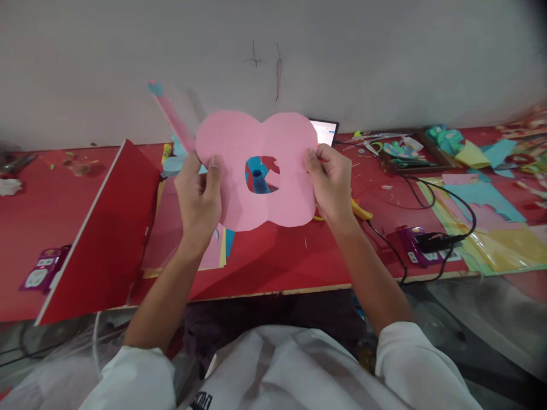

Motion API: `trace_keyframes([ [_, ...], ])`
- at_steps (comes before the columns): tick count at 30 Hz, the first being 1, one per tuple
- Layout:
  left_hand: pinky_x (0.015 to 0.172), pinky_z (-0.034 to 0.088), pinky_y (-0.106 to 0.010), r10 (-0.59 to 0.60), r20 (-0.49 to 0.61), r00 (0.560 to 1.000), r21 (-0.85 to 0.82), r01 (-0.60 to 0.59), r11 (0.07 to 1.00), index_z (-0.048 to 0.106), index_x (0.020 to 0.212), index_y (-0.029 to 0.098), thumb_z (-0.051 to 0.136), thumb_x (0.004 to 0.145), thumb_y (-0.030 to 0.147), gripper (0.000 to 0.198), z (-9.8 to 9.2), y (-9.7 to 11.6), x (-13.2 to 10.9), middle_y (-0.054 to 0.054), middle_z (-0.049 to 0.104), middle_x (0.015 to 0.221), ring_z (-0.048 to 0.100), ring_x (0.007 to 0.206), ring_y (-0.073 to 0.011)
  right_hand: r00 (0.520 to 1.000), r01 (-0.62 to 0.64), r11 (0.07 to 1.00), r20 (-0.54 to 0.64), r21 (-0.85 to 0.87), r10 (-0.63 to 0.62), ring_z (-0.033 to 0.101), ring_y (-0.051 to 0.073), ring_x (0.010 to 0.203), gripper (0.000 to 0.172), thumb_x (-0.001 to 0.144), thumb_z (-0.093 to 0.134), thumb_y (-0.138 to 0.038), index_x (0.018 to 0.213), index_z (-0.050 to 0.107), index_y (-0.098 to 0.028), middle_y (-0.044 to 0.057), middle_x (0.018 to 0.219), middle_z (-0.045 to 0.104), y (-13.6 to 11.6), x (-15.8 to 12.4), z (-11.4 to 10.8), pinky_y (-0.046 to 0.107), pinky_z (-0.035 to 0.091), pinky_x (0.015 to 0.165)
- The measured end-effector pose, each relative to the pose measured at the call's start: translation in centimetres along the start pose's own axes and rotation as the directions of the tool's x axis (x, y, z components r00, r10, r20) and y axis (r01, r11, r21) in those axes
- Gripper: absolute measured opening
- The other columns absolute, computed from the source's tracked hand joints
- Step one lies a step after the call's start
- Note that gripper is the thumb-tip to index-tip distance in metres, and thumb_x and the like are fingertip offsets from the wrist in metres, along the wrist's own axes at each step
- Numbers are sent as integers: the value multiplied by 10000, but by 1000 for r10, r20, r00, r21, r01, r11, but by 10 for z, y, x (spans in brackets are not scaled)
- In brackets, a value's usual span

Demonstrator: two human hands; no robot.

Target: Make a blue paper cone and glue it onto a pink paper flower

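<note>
A pink paper cutout (pixel 233 139) with rounded lobes, like a four-petal flower, is held up above the table. There is a rounded opening at its centre, and blue paper and part of a dark blue object show through it. My left hand (pixel 199 196) pinches the cutout's left edge, thumb in front. On the opposite edge, my right hand (pixel 332 179) grips it the same way. A narrow pink paper piece (pixel 173 119) with a blue tip sticks up behind my left hand; whether that hand also holds it is unclear.
Pink and yellow paper sheets (pixel 164 239) lie on the red table (pixel 273 273). A red divider board (pixel 106 228) stands at left. A lit screen (pixel 325 132) leans by the wall. At right are a dark tray (pixel 412 166), coloured papers (pixel 508 245), a purple power socket (pixel 412 245) and black cables.
</note>
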State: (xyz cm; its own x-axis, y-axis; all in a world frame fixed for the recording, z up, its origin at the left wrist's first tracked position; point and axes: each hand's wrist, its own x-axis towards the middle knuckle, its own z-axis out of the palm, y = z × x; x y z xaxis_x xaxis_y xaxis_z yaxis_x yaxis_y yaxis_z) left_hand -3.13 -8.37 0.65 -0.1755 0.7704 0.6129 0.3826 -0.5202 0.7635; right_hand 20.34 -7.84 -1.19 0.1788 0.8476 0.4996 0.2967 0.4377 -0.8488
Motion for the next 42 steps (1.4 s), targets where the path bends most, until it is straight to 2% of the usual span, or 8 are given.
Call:
trace_keyframes([
  [5,501,223,-296,-75,38,996,73,72,995,547,818,225,678,1022,481,353,-1,-17,-3,45,347,673,311,542,-110,997,-48,996,62,-81,53,270,110,587,536,1033,555,-669,730,418,-249,-48,664,288,6,2,5,293,205,536],
  [12,547,265,-284,-144,111,983,157,126,980,464,789,219,634,1038,301,313,9,-46,-14,56,372,668,354,557,-95,982,-122,972,121,-199,148,287,123,583,454,1028,569,-570,734,431,-252,-57,614,312,32,-6,5,312,184,568],
  [17,525,227,-284,-240,170,956,150,215,965,492,823,227,607,1031,320,255,21,-73,-28,61,379,627,351,525,-98,981,-101,952,130,-288,144,269,122,548,395,1009,572,-383,706,350,-261,-76,585,267,55,-13,10,336,214,604],
  [23,525,181,-281,-331,186,925,273,275,922,394,794,240,560,1022,319,293,32,-107,-45,82,300,571,306,492,-101,969,-94,910,174,-404,178,342,141,561,408,1008,553,-385,680,343,-262,-64,563,348,80,-18,18,346,258,632],
  [29,593,236,-302,-362,252,898,467,215,858,468,848,247,497,1037,359,222,37,-130,-52,52,398,600,391,554,-146,956,-108,846,179,-522,232,430,173,610,357,990,533,-344,679,374,-275,-37,599,433,107,-22,23,338,269,624],
  [32,617,256,-313,-387,288,876,577,163,800,554,950,241,465,1055,366,186,40,-133,-55,30,460,623,452,578,-171,936,-98,795,215,-599,278,453,189,632,288,1005,500,-344,727,494,-266,-10,646,499,119,-23,25,332,275,624],
  [37,649,292,-325,-419,346,840,708,59,704,615,1130,207,406,1091,397,286,45,-132,-55,-46,625,750,583,679,-222,924,-47,724,246,-688,294,540,225,721,315,1050,410,-343,995,697,-227,69,797,665,132,-28,27,323,363,663],
  [42,696,376,-342,-467,372,802,785,-3,619,599,1274,168,373,1111,394,359,46,-127,-54,-132,747,932,704,829,-286,909,-10,654,265,-756,320,632,257,816,425,1082,363,-353,1270,705,-184,147,1011,760,130,-33,28,349,433,734],
])
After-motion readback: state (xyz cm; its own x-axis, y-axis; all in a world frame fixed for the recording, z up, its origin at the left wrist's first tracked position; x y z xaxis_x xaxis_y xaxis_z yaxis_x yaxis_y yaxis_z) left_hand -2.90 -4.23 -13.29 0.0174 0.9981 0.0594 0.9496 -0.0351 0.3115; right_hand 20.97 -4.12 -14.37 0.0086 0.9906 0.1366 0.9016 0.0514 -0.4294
